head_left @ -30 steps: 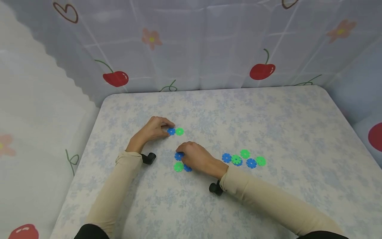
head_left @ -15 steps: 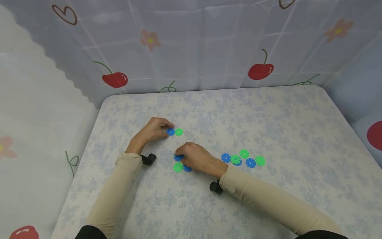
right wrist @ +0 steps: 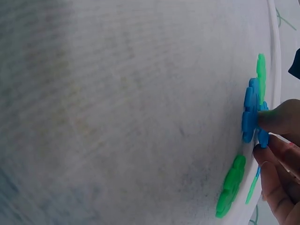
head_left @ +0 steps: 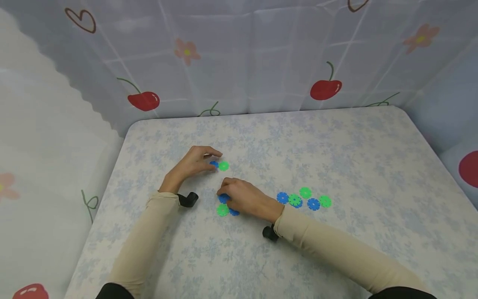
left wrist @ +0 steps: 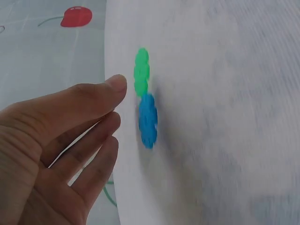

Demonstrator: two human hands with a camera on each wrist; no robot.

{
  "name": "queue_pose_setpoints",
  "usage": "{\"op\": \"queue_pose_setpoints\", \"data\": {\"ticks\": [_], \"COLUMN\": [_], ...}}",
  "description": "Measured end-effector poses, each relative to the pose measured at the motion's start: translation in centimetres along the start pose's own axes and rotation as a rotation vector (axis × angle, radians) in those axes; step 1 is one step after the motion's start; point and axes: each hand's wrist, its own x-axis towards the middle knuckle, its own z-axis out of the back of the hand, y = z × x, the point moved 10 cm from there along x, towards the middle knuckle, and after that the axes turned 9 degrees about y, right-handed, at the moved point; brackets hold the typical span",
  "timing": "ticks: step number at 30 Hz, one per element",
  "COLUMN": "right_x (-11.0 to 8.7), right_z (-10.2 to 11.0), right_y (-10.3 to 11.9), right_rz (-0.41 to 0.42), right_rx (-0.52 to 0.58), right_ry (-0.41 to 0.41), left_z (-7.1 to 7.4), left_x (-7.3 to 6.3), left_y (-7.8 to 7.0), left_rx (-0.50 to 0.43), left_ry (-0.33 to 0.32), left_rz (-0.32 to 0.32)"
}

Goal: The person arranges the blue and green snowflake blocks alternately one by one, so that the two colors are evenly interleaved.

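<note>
**Blue notched disc (left wrist: 148, 121) let go by the left hand (head_left: 191, 161); right hand (head_left: 246, 197) pinching another**

Change over the last half second: left fingers, previously at the edge of that disc, have lifted and parted. Thumb and fingertips now stand moderately wide with nothing between them. Disc lies on the counter (head_left: 354, 158) just below the left fingers, its edge meeting a green notched disc (left wrist: 141, 71) just past the left thumb tip. Whether the notches interlock: cannot tell.

Right fingers: narrow, thumb and fingertips pinching a second blue disc (right wrist: 263, 136); position little changed. A third blue disc (right wrist: 250, 112) sits just beside the pinch, closer to the wrist. Nearer green disc (head_left: 223, 210) lies on the person's side of the right fingertips. Well to the right of those fingers: loose group of blue and green discs (head_left: 314, 204), one green overlapping a blue.

Reading (judgement): left pair appears set down, which frees the left hand; handling at this moment seems to rest with the right fingers.
</note>
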Motion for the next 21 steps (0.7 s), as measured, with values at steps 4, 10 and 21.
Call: {"op": "queue_pose_setpoints", "data": {"ticks": [4,10,21], "right_x": [0.1,0.1,0.0], "right_z": [0.0,-0.1,0.0], "right_y": [0.1,0.4,-0.2], "right_rz": [0.021,0.024,0.005], "right_rx": [-0.013,-0.03,-0.033], "right_ry": [0.014,0.031,0.011], "left_z": [-0.8,-1.5,-1.9], "left_x": [0.9,1.5,1.6], "left_y": [-0.9,-0.8,-0.8], "left_rx": [-0.007,0.025,0.043], "left_ry": [0.041,0.07,0.079], "left_rz": [-0.045,-0.013,-0.017]}}
